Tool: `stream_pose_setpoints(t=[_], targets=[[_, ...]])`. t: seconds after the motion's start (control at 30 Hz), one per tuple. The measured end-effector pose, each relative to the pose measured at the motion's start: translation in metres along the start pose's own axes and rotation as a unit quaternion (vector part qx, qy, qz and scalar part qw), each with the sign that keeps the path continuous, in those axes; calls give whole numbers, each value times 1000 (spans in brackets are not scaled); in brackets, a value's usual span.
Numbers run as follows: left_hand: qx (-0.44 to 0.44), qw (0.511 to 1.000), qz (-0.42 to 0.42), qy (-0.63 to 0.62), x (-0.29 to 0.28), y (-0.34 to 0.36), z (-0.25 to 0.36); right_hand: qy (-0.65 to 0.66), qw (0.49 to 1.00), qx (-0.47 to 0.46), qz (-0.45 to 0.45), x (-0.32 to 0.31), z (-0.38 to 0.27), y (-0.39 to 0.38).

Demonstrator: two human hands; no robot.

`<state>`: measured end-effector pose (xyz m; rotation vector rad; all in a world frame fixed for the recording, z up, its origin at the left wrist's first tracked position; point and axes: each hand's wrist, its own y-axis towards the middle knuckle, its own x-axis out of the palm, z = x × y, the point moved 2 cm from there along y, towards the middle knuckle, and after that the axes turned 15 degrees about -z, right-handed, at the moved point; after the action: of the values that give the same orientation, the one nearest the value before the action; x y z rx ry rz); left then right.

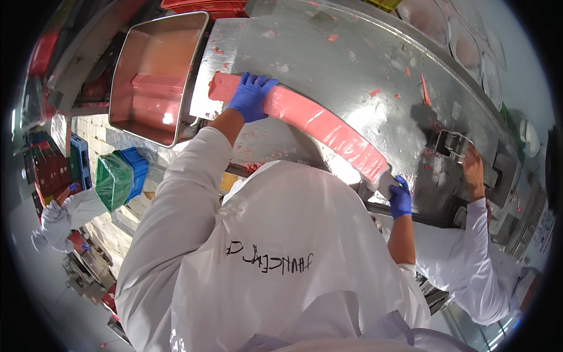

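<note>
A long, flat strip of pink, smooth meat-like paste (319, 124) curves across the metal table from the upper left down to the right. My blue-gloved left hand (252, 97) lies over the strip near its left end, fingers stretched out and slightly apart across it. At the other end, my blue-gloved right hand (401, 196) is beside a grey flat metal piece (385, 184), which looks like a scraper. Its fingers and thumb appear closed on that piece's edge. The strip's right end touches or lies very near the grey piece; I cannot tell which.
Pink scraps dot the metal table (346, 64). A deep steel tub (189, 76) with pinkish contents stands at the left. On the right, a co-worker's bare hand (472, 170) touches a small metal frame (451, 144). Blue crates (134, 170) and another person (58, 220) are at the far left.
</note>
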<state>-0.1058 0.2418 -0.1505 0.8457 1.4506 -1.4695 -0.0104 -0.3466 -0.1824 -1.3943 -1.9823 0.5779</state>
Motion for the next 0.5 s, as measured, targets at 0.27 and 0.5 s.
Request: stream_pose_setpoints(t=[0.27,0.5], targets=[[6,1000,-9,-24,10,-6,-13,35,948,-268,-169,147,-218,-14],[-15,1000,2,-25,1,-14,-11,-295,940,44,168,90,-94,54]])
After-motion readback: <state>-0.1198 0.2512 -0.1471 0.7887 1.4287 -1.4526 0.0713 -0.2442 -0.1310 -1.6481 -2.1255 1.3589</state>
